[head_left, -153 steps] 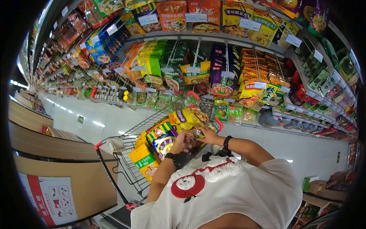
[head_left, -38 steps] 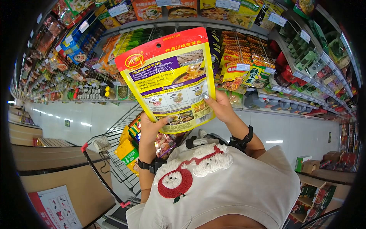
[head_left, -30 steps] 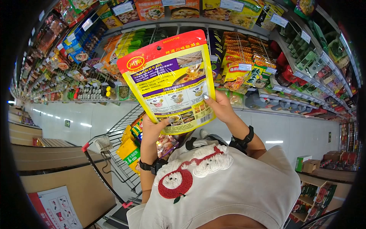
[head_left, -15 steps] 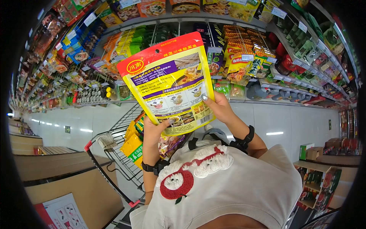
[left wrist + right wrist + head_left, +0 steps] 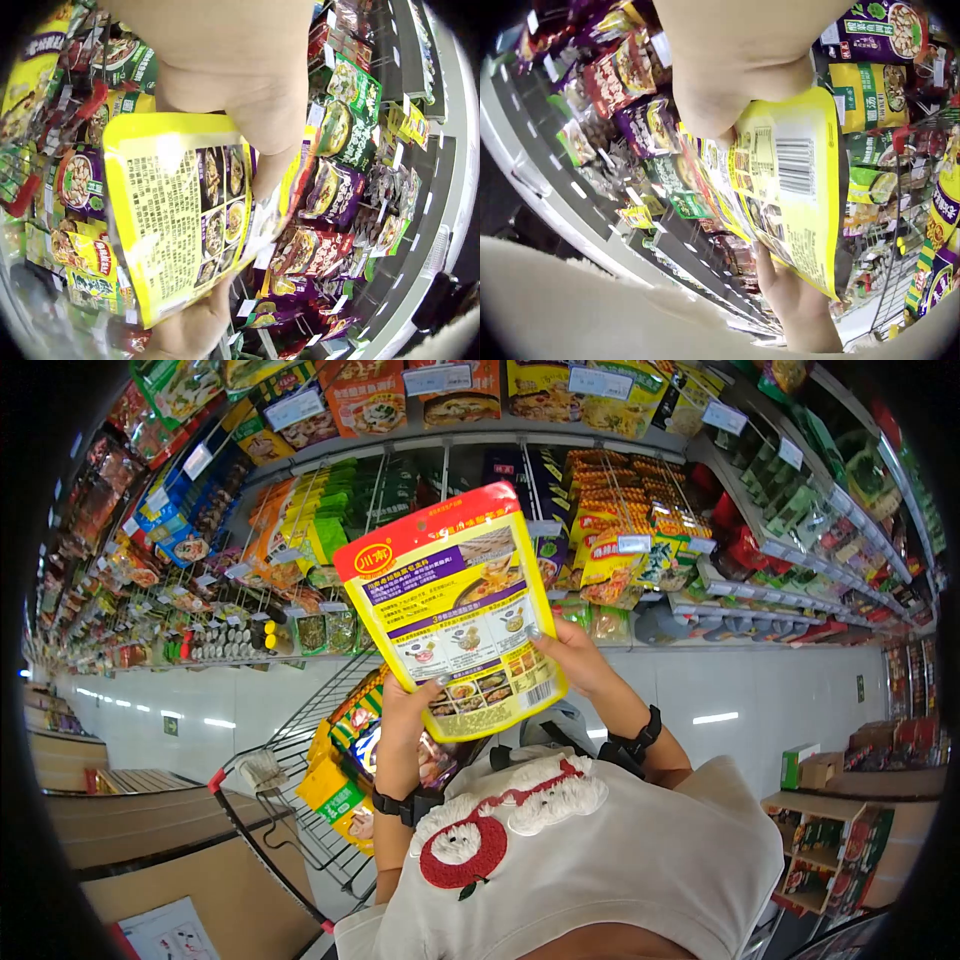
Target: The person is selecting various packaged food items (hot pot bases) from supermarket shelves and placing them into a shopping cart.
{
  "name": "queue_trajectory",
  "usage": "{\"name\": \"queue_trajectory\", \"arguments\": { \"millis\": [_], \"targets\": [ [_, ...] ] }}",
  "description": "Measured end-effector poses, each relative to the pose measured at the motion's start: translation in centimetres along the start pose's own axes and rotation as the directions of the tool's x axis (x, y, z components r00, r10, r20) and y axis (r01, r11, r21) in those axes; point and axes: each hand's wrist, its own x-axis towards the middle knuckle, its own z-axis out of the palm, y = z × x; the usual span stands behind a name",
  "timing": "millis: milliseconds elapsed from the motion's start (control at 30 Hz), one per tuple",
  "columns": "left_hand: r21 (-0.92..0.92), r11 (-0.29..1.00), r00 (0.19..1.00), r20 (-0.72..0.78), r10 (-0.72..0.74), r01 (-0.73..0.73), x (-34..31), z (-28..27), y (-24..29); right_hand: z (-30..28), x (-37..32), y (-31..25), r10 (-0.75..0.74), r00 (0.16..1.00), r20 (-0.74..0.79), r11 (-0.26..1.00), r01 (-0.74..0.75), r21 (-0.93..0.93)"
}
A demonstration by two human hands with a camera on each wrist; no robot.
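In the head view a yellow seasoning pouch [image 5: 455, 615] with a red top band is held up in front of the chest, its printed back facing the camera. My left hand [image 5: 402, 720] grips its lower left edge, thumb lying over the printed side. On the lower right edge, my right hand [image 5: 580, 658] pinches it the same way. The fingers behind the pouch are hidden in the head view. The right wrist view shows the barcode corner of the pouch [image 5: 795, 187] beneath the right hand. Small print and dish pictures on the pouch [image 5: 176, 217] show in the left wrist view.
A wire shopping cart [image 5: 285, 755] stands at the left below the pouch, with yellow packets [image 5: 340, 795] and other bags inside. Shelves of hanging seasoning packets [image 5: 610, 530] run across the front. A wooden display rack [image 5: 815, 840] stands at the right.
About five seconds ago both hands were among the packets in the cart. Since then the pouch has come up in both hands; over the last second it has sunk slightly.
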Motion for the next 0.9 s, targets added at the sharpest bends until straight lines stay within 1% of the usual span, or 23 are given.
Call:
{"name": "queue_trajectory", "arguments": {
  "millis": [67,100,167,200,233,267,333,367,433,533,567,667,700,767,800,833,867,900],
  "targets": [
    [-0.061,0.993,0.980,-0.167,-0.105,0.096,2.5,1.8,-0.2,-2.0,1.7,-1.1,0.196,0.979,0.059,0.952,-0.205,0.228],
    [-0.026,0.997,0.986,-0.151,-0.072,0.069,4.1,2.1,-1.2,-3.8,3.0,-1.0,0.252,0.961,0.110,0.942,-0.270,0.198],
    [-0.141,0.990,0.971,-0.228,-0.063,0.032,6.4,4.0,-3.1,-7.1,5.3,-1.7,0.266,0.947,0.181,0.870,-0.316,0.379],
    [-0.195,0.981,0.961,-0.267,-0.069,0.016,7.5,5.0,-4.0,-8.5,6.3,-2.2,0.273,0.938,0.215,0.814,-0.345,0.468],
    [-0.274,0.962,0.942,-0.323,-0.096,0.004,9.0,5.7,-5.2,-10.2,7.3,-2.7,0.250,0.923,0.294,0.716,-0.380,0.586],
    [-0.361,0.932,0.943,-0.302,-0.138,0.021,10.4,6.4,-6.1,-11.6,8.2,-3.2,0.216,0.906,0.363,0.596,-0.417,0.686],
    [-0.445,0.893,0.928,-0.357,-0.108,-0.068,13.6,8.4,-7.7,-13.2,10.4,-4.3,0.133,0.902,0.411,0.571,-0.408,0.712],
    [-0.432,0.893,0.915,-0.398,-0.067,-0.123,15.0,9.4,-8.3,-13.8,11.7,-4.4,0.183,0.918,0.353,0.624,-0.386,0.679],
    [-0.396,0.901,0.902,-0.431,-0.012,-0.177,17.5,11.7,-8.6,-15.1,14.3,-3.9,0.271,0.934,0.233,0.722,-0.358,0.592],
    [-0.336,0.920,0.901,-0.431,0.039,-0.201,21.0,13.6,-9.4,-18.2,18.7,-2.7,0.272,0.961,0.049,0.811,-0.257,0.525],
    [-0.314,0.930,0.901,-0.431,0.040,-0.191,21.9,13.9,-9.9,-18.9,19.9,-2.8,0.237,0.971,-0.015,0.841,-0.198,0.504],
    [-0.186,0.969,0.878,-0.475,0.057,-0.163,25.2,13.5,-11.4,-20.7,23.2,-2.3,0.158,0.986,-0.056,0.913,-0.124,0.390],
    [-0.155,0.976,0.881,-0.469,0.066,-0.155,26.3,13.0,-12.0,-21.1,24.1,-2.1,0.138,0.989,-0.048,0.924,-0.112,0.365],
    [-0.086,0.986,0.864,-0.497,0.082,-0.143,28.1,12.3,-12.7,-21.8,26.0,-1.9,0.178,0.983,-0.053,0.955,-0.160,0.251],
    [-0.036,0.993,0.857,-0.509,0.075,-0.108,28.7,12.2,-12.5,-22.2,26.8,-1.6,0.199,0.978,-0.063,0.964,-0.183,0.194],
    [0.012,0.998,0.851,-0.521,0.065,-0.068,29.1,12.1,-12.4,-22.8,27.7,-0.7,0.174,0.984,-0.038,0.971,-0.164,0.176],
    [0.058,0.998,0.845,-0.533,0.050,-0.023,29.3,12.1,-12.5,-23.7,28.4,0.0,0.199,0.978,-0.059,0.974,-0.190,0.124],
    [0.082,0.996,0.833,-0.549,0.076,-0.037,29.5,12.0,-13.1,-23.9,28.9,0.1,0.219,0.973,-0.078,0.974,-0.214,0.074]
  ]
}}
